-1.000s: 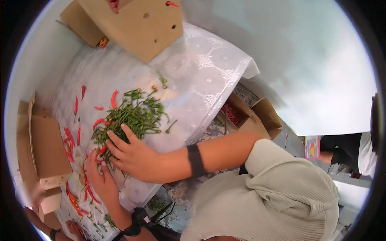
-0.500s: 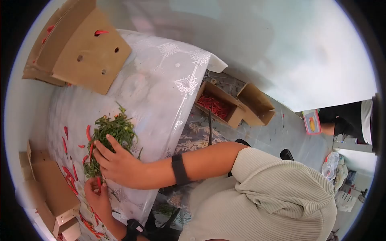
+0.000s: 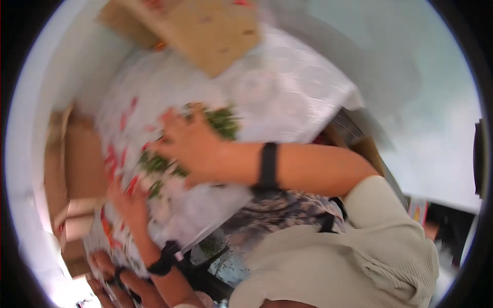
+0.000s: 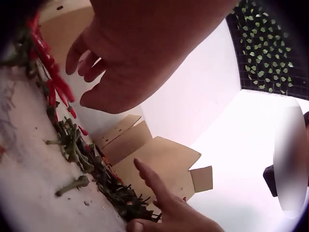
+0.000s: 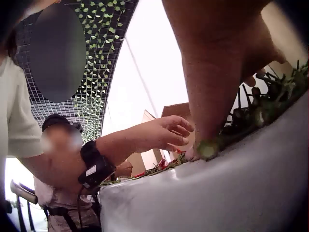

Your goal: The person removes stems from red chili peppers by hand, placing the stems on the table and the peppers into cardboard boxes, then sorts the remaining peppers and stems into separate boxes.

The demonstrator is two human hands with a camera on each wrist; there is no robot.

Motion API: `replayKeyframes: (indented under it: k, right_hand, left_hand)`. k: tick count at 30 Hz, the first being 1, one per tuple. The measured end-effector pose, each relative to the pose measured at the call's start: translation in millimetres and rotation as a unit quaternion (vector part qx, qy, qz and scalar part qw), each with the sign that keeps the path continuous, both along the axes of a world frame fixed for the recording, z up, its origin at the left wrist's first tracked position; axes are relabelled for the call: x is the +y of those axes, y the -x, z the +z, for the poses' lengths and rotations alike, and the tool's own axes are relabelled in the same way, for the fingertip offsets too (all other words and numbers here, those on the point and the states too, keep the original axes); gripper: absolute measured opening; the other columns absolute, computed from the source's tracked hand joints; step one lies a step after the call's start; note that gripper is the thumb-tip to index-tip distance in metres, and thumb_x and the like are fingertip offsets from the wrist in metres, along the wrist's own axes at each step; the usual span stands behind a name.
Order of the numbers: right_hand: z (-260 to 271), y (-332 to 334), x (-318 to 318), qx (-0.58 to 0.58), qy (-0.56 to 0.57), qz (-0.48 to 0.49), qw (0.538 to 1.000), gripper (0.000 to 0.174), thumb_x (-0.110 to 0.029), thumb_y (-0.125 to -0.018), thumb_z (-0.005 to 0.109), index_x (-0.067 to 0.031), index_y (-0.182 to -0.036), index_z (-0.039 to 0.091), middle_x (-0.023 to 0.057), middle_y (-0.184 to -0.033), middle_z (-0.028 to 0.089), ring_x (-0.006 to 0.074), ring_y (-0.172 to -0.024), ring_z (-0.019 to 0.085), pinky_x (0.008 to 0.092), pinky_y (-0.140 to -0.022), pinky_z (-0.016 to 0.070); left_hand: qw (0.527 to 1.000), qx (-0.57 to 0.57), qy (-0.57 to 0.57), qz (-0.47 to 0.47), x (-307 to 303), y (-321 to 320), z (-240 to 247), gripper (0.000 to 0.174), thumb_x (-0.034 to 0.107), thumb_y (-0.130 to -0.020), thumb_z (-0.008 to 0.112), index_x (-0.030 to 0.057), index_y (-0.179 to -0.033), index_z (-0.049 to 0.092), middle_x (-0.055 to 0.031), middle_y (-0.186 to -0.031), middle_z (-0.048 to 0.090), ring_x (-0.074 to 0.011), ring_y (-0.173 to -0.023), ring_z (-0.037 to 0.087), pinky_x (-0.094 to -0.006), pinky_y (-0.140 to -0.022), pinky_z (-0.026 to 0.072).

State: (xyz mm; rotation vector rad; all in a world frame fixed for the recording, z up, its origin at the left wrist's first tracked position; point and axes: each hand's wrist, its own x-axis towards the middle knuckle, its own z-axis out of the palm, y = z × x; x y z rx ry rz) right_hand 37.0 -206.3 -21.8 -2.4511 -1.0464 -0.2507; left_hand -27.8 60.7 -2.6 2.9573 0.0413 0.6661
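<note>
Green chillies or stems [image 3: 223, 122] lie in patches on a patterned white tablecloth [image 3: 292, 72], blurred in the head view. My right hand [image 3: 195, 149] is spread over them, fingers apart; what its fingertips touch is too blurred to tell. My left hand [image 3: 129, 205] is lower left, by a red chilli [image 3: 132, 185]. The left wrist view has the left hand [image 4: 120, 72] with loosely bent fingers and nothing between thumb and fingers, beside red chillies [image 4: 46, 53]. Green pieces [image 4: 72, 150] lie below it. In the right wrist view, the right hand [image 5: 222, 63] is against the green pile [image 5: 270, 101].
A cardboard box [image 3: 205, 36] stands at the table's far end, another [image 3: 82, 154] along the left side. Red chillies [image 3: 110, 161] are scattered near the left box. Another person's hand [image 3: 102, 262] is at the lower left. A partly hidden box [image 3: 370, 154] is beyond the table edge.
The head view has swung and blurred. My right hand has spread its fingers over the green pile, which now shows as separate patches. My left fingers, earlier closed at a red chilli, have come apart.
</note>
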Motion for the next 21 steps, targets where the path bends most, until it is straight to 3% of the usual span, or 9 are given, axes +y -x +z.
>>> replayKeyframes:
  k: [2, 4, 7, 10, 14, 21]
  right_hand:
    - [1, -16, -6, -0.02, 0.016, 0.015, 1.0, 0.098, -0.055, -0.061, 0.082, -0.0228, -0.146, 0.043, 0.0261, -0.149, 0.034, 0.0441, -0.141, 0.027, 0.0684, -0.107, 0.0228]
    - [7, -25, -3, -0.011, 0.039, 0.044, 0.998, 0.091, -0.055, -0.064, 0.08, -0.0231, -0.143, 0.047, 0.0255, -0.145, 0.038, 0.0433, -0.137, 0.032, 0.0654, -0.105, 0.0265]
    - [5, -28, 0, -0.023, 0.051, 0.048, 0.997, 0.077, -0.054, -0.069, 0.077, -0.0236, -0.137, 0.055, 0.0227, -0.134, 0.047, 0.0398, -0.128, 0.042, 0.0597, -0.1, 0.0338]
    - [-6, -26, -3, -0.032, 0.037, 0.046, 0.998, 0.065, -0.051, -0.074, 0.073, -0.0236, -0.131, 0.059, 0.0181, -0.124, 0.052, 0.0353, -0.118, 0.049, 0.0538, -0.092, 0.0398]
    - [-6, -16, -8, -0.073, 0.018, 0.023, 0.997, 0.053, -0.044, -0.076, 0.072, -0.0222, -0.124, 0.063, 0.0123, -0.11, 0.056, 0.0319, -0.104, 0.054, 0.0466, -0.083, 0.0445]
    - [-2, -27, -8, -0.04, 0.009, 0.082, 0.996, 0.045, -0.026, -0.075, 0.075, -0.0195, -0.117, 0.063, 0.0119, -0.093, 0.06, 0.0314, -0.088, 0.061, 0.0416, -0.074, 0.0495]
  left_hand:
    - [0.998, -0.034, 0.01, -0.046, -16, 4, 2, 0.048, 0.015, -0.08, 0.069, -0.0007, -0.123, 0.054, -0.0205, -0.122, 0.055, -0.0394, -0.118, 0.05, -0.0457, -0.103, 0.0377]
    - [0.998, -0.022, 0.044, -0.031, -40, 10, 11, 0.045, 0.012, -0.082, 0.069, 0.0015, -0.123, 0.054, -0.0165, -0.121, 0.055, -0.0314, -0.11, 0.054, -0.0381, -0.086, 0.0487]
    - [0.994, -0.031, 0.098, -0.041, -56, 12, 13, 0.041, 0.011, -0.082, 0.069, 0.0021, -0.12, 0.055, -0.0142, -0.117, 0.056, -0.0288, -0.107, 0.055, -0.0362, -0.082, 0.0492]
    - [0.994, -0.058, 0.07, -0.057, -58, 13, 1, 0.039, 0.011, -0.082, 0.069, 0.0038, -0.118, 0.056, -0.012, -0.114, 0.056, -0.0265, -0.105, 0.055, -0.0352, -0.08, 0.0494]
    - [0.986, -0.068, 0.144, -0.054, -70, 21, -6, 0.037, 0.012, -0.082, 0.069, 0.0056, -0.117, 0.058, -0.012, -0.114, 0.056, -0.0251, -0.105, 0.055, -0.0339, -0.078, 0.0492]
    - [0.979, -0.086, 0.167, -0.082, -78, 23, -4, 0.035, 0.01, -0.082, 0.069, 0.0059, -0.116, 0.059, -0.0109, -0.115, 0.059, -0.0249, -0.105, 0.057, -0.0337, -0.079, 0.0501]
